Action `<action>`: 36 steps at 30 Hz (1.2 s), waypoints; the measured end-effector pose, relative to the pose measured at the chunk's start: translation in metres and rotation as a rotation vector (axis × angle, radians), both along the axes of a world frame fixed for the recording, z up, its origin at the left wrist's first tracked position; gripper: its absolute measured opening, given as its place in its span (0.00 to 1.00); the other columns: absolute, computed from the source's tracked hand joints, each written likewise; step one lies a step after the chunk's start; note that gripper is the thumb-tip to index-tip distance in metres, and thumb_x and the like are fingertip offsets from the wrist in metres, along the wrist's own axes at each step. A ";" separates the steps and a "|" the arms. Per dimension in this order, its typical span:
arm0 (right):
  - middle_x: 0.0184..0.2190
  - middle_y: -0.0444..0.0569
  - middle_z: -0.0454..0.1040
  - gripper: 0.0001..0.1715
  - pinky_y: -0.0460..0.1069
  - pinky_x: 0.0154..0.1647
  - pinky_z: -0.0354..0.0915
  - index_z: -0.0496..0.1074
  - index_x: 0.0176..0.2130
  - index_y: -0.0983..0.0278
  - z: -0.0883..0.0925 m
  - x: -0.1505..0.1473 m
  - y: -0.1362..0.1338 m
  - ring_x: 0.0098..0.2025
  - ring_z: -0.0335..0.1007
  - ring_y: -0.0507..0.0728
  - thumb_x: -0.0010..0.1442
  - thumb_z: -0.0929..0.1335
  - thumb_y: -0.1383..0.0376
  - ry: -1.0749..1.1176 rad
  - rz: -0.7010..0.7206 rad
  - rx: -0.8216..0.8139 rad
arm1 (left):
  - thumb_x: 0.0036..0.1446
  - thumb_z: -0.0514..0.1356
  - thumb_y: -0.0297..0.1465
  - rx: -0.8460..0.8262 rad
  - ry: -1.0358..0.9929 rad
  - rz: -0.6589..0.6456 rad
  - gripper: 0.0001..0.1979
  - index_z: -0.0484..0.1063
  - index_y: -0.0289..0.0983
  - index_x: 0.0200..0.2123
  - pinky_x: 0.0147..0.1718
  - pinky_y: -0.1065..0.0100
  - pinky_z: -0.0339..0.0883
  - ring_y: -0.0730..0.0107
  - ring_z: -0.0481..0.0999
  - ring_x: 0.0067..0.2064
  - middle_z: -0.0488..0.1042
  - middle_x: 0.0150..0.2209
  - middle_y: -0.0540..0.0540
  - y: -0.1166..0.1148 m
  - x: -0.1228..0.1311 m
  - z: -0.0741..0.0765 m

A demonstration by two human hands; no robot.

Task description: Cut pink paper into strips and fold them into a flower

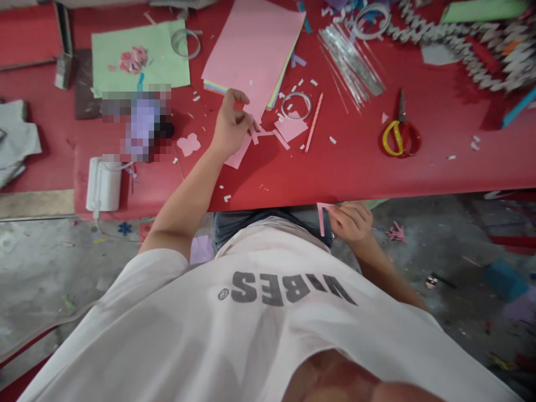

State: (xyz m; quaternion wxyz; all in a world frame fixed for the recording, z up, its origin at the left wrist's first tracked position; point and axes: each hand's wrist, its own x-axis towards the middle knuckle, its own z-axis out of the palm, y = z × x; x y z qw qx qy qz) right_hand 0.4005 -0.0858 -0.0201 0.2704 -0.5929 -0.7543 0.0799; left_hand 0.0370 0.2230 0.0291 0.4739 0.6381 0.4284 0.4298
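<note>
My left hand [232, 124] is over the table with its fingers bent. Its fingertips close on a thin pink paper strip [254, 137] among other cut pieces, at the near edge of a stack of coloured paper [255, 50] with pink on top. Below the table's front edge, my right hand [352, 221] pinches an angled pink paper strip [322, 219], which sticks out to the left of the fingers. Pink paper scraps [292, 128] and a tape roll [296, 106] lie to the right of my left hand, along with a pink striped stick [314, 123].
Scissors [401, 131] with yellow and red handles lie to the right. Behind are clear thin strips [354, 64] and another tape roll [372, 22]. On the left are a green sheet [100, 56], a pink flower-shaped cutout [188, 144] and a white power bank [104, 184] with a cable.
</note>
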 end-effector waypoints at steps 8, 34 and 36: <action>0.46 0.47 0.90 0.03 0.74 0.54 0.81 0.85 0.42 0.41 0.044 -0.030 0.107 0.50 0.87 0.70 0.70 0.76 0.54 0.053 0.240 0.009 | 0.58 0.72 0.33 -0.077 -0.015 -0.470 0.06 0.81 0.38 0.33 0.46 0.54 0.82 0.59 0.86 0.39 0.85 0.34 0.42 -0.022 0.008 0.016; 0.63 0.55 0.75 0.24 0.77 0.73 0.69 0.75 0.55 0.52 0.046 -0.131 0.285 0.69 0.72 0.73 0.74 0.69 0.39 0.385 0.426 0.189 | 0.71 0.73 0.43 0.130 -0.052 -0.126 0.16 0.79 0.38 0.36 0.35 0.65 0.78 0.70 0.79 0.32 0.78 0.32 0.47 0.013 -0.006 -0.020; 0.62 0.55 0.76 0.23 0.78 0.74 0.68 0.74 0.56 0.52 0.045 -0.133 0.286 0.68 0.73 0.73 0.74 0.71 0.40 0.421 0.430 0.165 | 0.71 0.73 0.42 0.114 -0.038 -0.127 0.16 0.79 0.37 0.37 0.36 0.63 0.80 0.69 0.80 0.31 0.77 0.31 0.47 0.013 -0.006 -0.020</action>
